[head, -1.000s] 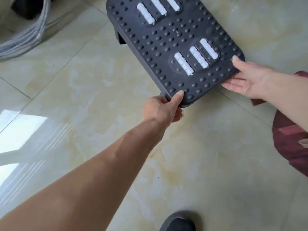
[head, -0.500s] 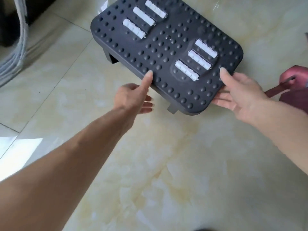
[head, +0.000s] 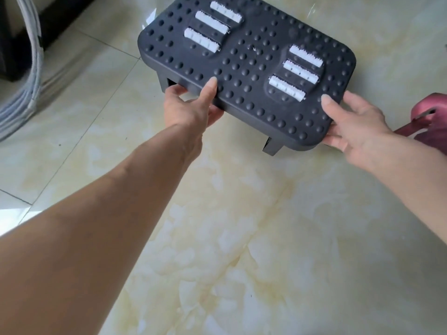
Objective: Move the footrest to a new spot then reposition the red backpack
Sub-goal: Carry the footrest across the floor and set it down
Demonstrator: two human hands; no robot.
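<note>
The footrest point(head: 251, 61) is a dark grey studded platform with two sets of white rollers, tilted over the pale marbled floor at the top centre. My left hand point(head: 191, 105) grips its near-left edge, thumb on top and fingers underneath. My right hand point(head: 350, 122) holds the near-right corner, thumb on the studs. One short leg shows below the near edge. Only a small piece of the red backpack point(head: 430, 122) shows at the right edge, just beyond my right hand.
A bundle of grey-white cables point(head: 24, 76) hangs down at the left next to dark furniture point(head: 9, 39). Glossy floor tiles point(head: 242, 238) fill the foreground, with a bright window reflection at the far left.
The footrest has turned and shifted so its long side faces me. My left hand slid along the near edge to the left end. More of the right side and backpack strap shows.
</note>
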